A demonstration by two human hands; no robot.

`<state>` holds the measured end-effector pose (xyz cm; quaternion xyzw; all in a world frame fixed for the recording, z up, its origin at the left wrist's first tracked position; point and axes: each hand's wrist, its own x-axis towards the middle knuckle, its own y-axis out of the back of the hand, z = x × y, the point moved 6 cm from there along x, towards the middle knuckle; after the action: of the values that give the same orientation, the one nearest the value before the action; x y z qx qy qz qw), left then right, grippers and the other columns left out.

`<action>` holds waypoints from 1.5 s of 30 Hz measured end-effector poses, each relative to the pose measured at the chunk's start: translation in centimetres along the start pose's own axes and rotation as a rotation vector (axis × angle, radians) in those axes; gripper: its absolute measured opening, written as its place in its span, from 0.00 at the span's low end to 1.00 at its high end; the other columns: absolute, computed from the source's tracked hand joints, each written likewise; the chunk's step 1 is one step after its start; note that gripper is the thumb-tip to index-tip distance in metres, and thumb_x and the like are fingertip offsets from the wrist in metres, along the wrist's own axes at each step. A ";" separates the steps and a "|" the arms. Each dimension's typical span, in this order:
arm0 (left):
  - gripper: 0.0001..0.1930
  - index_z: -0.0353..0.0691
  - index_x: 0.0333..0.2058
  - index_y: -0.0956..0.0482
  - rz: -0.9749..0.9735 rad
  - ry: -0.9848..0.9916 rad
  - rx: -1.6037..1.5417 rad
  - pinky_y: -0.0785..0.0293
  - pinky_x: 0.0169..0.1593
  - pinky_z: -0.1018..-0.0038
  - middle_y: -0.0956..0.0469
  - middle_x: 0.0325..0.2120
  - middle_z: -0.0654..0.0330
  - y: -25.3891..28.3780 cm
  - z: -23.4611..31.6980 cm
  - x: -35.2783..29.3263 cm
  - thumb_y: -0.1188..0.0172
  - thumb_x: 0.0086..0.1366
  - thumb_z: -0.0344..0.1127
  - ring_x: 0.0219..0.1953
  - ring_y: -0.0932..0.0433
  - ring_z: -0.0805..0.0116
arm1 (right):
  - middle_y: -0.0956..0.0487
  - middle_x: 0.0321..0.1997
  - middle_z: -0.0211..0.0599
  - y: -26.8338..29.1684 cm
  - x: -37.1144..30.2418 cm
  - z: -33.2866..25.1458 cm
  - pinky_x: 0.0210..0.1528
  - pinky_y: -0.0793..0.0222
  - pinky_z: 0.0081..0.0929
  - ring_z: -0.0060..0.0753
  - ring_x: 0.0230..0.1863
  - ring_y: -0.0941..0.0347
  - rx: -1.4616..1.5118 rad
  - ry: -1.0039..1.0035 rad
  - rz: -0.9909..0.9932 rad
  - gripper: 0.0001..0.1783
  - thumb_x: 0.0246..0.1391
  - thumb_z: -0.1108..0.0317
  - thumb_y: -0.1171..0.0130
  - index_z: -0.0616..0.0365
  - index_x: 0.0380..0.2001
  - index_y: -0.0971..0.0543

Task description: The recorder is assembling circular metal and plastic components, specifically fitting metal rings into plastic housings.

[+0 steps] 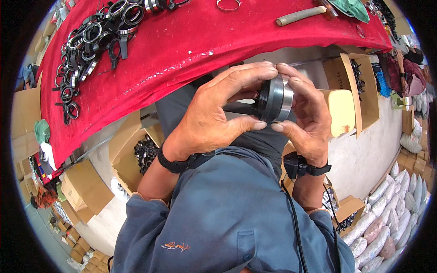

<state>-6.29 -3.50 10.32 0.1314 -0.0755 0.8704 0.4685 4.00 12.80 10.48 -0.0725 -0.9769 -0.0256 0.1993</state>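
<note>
Above my lap, my left hand (216, 107) and my right hand (306, 111) are closed around one round part. Its left half is a black ring (267, 101) with a flat black handle (240, 108) that runs back under my left palm. A shiny steel band (285, 98) fits against the ring's right side, with my right fingers and thumb curled about it. My left fingertips and thumb press the black ring from above and below. Whether the band is fully seated I cannot tell. A pile of similar black and steel rings (93, 34) lies on the table's left.
A red cloth (182, 41) covers the table ahead. On it lie a single thin ring (228, 4), a hammer with a wooden handle (301, 15) and a green bag (351, 9). Cardboard boxes (129, 152) of parts and a yellow container (341, 112) stand below; sacks (387, 223) lie right.
</note>
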 end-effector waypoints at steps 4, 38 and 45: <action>0.44 0.39 0.69 0.28 0.012 -0.002 0.017 0.25 0.72 0.56 0.31 0.71 0.48 0.2 -0.1 0.0 0.23 0.53 0.17 0.72 0.28 0.52 | 0.33 0.77 0.56 -0.2 -0.1 0.3 0.78 0.33 0.45 0.50 0.78 0.35 -0.030 -0.009 0.014 0.42 0.50 0.74 0.21 0.63 0.68 0.27; 0.24 0.37 0.55 0.15 0.086 -0.019 0.418 0.17 0.47 0.65 0.13 0.42 0.50 -0.4 2.4 1.1 0.25 0.59 0.26 0.41 0.12 0.54 | 0.28 0.26 0.38 0.6 2.7 -0.6 0.31 0.36 0.35 0.33 0.27 0.31 -0.486 -0.005 0.500 0.20 0.74 0.61 0.43 0.65 0.28 0.24; 0.15 0.34 0.38 0.14 0.534 -0.161 0.534 0.22 0.34 0.65 0.19 0.30 0.53 -0.4 2.0 0.9 0.32 0.73 0.44 0.30 0.18 0.57 | 0.34 0.21 0.37 -2.0 3.9 -0.3 0.27 0.42 0.35 0.30 0.23 0.40 -0.419 0.053 0.630 0.26 0.76 0.61 0.43 0.64 0.23 0.31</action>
<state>-6.15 -3.09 12.45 0.2923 0.0860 0.9376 0.1673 0.27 11.26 12.28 -0.4080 -0.8747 -0.1641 0.2037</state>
